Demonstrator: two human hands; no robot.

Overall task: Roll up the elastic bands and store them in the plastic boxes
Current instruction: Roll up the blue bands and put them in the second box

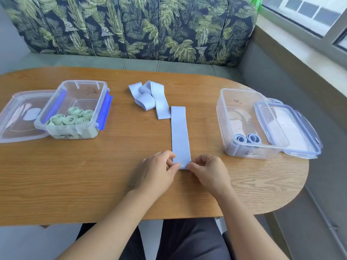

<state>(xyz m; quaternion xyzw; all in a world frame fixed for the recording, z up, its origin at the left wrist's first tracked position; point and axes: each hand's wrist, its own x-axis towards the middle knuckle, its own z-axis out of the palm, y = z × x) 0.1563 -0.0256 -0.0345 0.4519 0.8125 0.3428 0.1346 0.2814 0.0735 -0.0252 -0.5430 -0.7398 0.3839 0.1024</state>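
Head view.

1. Flat blue band [180, 136]: 1 strip laid out straight on the wooden table [93, 175], running away from the person, its near end between both hands.
2. Left hand [157, 171]: fingers curled, thumb and fingertips pinching the left corner of the band's near end.
3. Right hand [208, 171]: fingers curled, pinching the right corner of the same end. The end shows no roll yet.
4. Loose blue bands [148, 94]: a tangled heap at the far middle of the table, count not readable. 1 strand trails toward the person and ends just beside the far end of the flat band.
5. Left plastic box [82, 82]: clear, open, with blue clasps, on the table's left side. It holds green rolls [73, 117], at least 5, standing on end at its near side.
6. Left lid [16, 119]: clear, lying flat to the left of that box and touching it.
7. Right plastic box [225, 117]: clear, open, on the table's right side. It holds 2 blue rolls [247, 138], side by side in the near corner.
8. Right lid [293, 124]: clear with pale blue trim, tilted against the box's right rim.
9. Surroundings: leaf-print sofa cushion [131, 25] behind the table, window [309, 12] at upper right.
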